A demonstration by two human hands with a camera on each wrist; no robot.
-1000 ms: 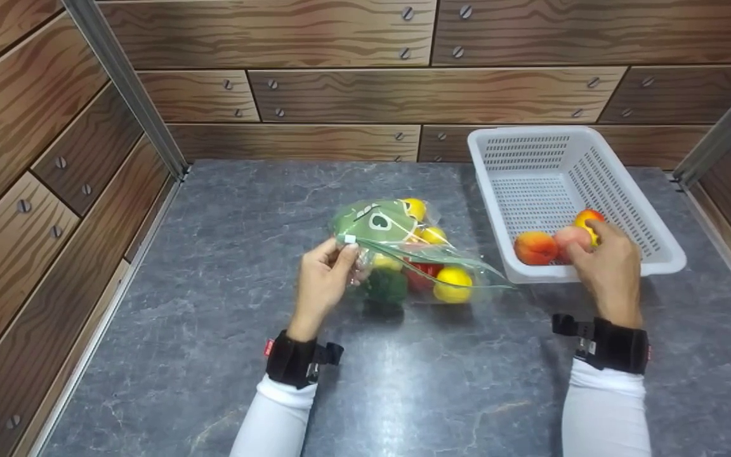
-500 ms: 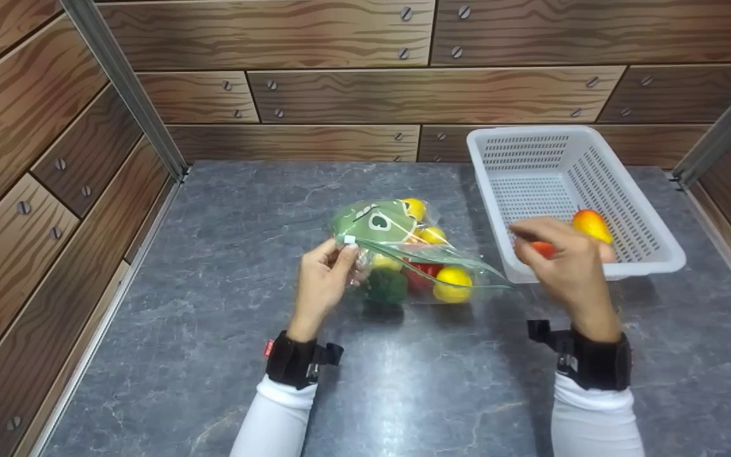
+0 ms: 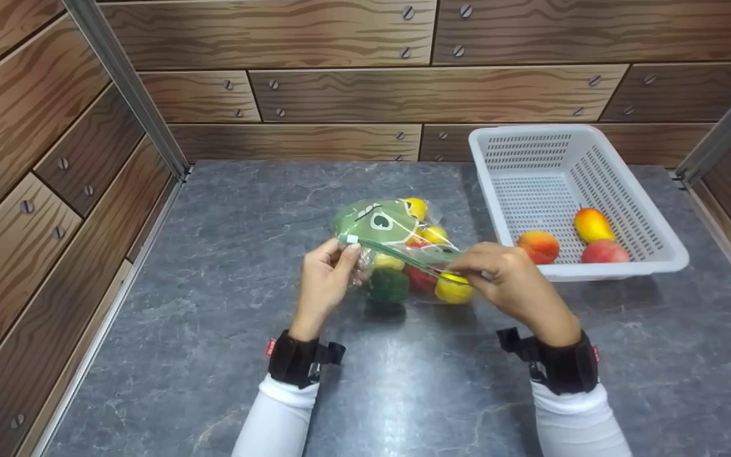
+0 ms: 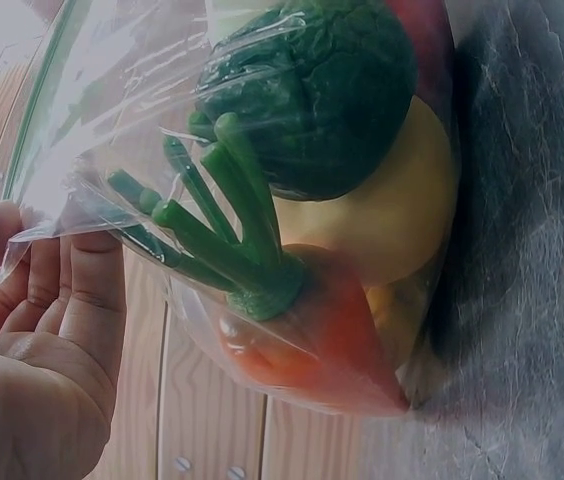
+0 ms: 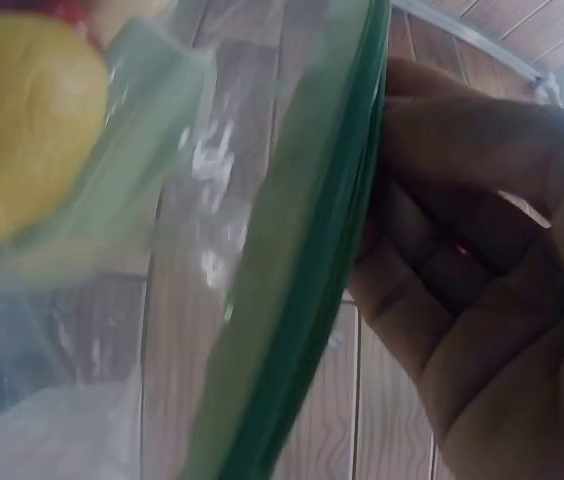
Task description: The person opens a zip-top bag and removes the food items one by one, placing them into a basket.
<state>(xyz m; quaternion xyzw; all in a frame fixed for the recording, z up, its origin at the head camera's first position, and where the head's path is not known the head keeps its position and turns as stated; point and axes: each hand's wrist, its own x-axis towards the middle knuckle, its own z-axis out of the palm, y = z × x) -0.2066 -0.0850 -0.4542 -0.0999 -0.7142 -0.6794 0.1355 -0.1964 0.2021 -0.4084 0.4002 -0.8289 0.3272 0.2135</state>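
The bag (image 3: 394, 236) sits between your left hand (image 3: 322, 279), pinching it by the white slider (image 3: 352, 239), and your right hand (image 3: 513, 282), pinching the green seal's (image 3: 403, 257) opposite end; zipping seems in hand; sliding would need it taut.

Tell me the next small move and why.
Probably draw the white slider along the green zip strip toward the right hand: the left hand pinches the bag beside the slider, while the right hand grips the strip further along.

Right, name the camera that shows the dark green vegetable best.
The left wrist view: the dark green vegetable appears large, its creased surface visible. The head view shows it much smaller; the right wrist view, not at all.
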